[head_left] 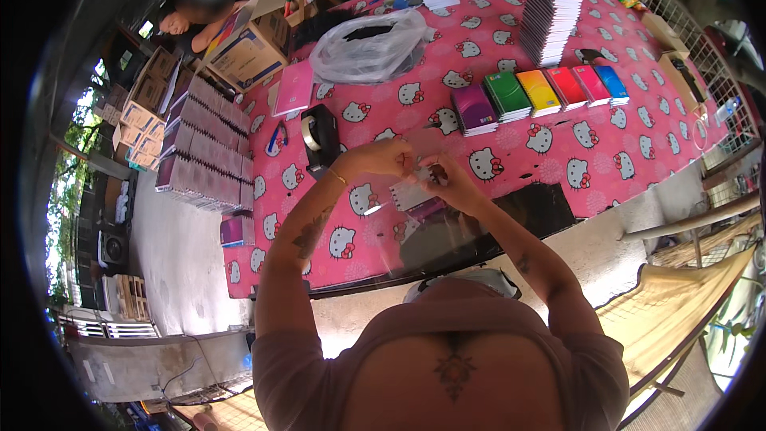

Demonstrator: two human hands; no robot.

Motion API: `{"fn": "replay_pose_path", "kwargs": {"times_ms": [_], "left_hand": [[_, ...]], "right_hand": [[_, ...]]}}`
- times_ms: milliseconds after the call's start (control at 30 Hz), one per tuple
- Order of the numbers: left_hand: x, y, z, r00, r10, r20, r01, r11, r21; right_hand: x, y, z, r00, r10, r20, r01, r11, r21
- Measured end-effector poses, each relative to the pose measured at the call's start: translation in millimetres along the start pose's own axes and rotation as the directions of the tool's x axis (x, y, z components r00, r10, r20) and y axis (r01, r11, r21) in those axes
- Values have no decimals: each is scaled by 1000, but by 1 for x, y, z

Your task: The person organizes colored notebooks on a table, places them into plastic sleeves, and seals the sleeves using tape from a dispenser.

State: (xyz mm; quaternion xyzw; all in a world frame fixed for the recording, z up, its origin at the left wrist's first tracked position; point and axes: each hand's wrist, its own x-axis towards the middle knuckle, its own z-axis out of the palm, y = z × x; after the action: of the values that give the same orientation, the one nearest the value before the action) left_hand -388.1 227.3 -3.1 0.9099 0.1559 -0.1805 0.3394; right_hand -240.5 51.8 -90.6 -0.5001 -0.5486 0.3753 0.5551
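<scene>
Close together above the near middle of the table are my left hand [384, 158] and my right hand [451, 181]. The fingers of both are bent and closed in a pinch. Something thin and see-through seems to be between them, but it is too faint to name. Just below the fingers lies a small notebook or notebook stack [415, 198] with pale page edges and some purple, partly hidden by my right hand. Left of my left wrist stands a black tape dispenser [321, 137] with a roll of tape in it.
A row of coloured notebooks [507, 96] and a tall notebook stack [550, 20] stand beyond my hands. A plastic bag [369, 46], a pink folder [294, 86] and an open carton [251, 48] are farther left. Many stacked notebooks [206, 144] line the left edge. Two people work across the table.
</scene>
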Motion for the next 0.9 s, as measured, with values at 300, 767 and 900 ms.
{"fn": "replay_pose_path", "kwargs": {"times_ms": [300, 767, 900], "left_hand": [[-32, -65, 137, 774, -317, -547, -561, 55, -826], [-297, -133, 187, -504, -780, -370, -494, 612, -618], [-376, -244, 175, -590, -801, -104, -379, 388, -840]], "right_hand": [[-28, 32, 11, 983, 148, -107, -69, 842, 536], [-31, 12, 68, 987, 160, 0, -153, 945, 290], [-39, 21, 77, 944, 324, -57, -299, 917, 263]]}}
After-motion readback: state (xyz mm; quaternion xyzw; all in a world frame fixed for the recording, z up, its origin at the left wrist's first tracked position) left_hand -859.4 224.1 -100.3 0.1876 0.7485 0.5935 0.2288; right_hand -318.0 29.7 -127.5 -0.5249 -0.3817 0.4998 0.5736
